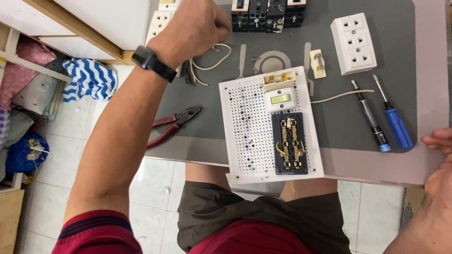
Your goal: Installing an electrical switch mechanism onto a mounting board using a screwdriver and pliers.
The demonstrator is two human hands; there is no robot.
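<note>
Left hand (pixel 195 28) above wire pieces (pixel 209 59) (fisted)

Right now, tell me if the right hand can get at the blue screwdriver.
Probably yes: the right hand rests at the table edge beside the blue screwdriver, with only bare mat and table between them.

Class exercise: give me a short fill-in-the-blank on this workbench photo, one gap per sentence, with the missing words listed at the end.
1. The left hand is closed on pale ____.
2. The pliers have ____ handles.
3. The white perforated board carries a black block with ____-coloured metal contacts.
4. The two screwdrivers lie ____ of the board.

Missing words: wires; red; brass; right
</note>
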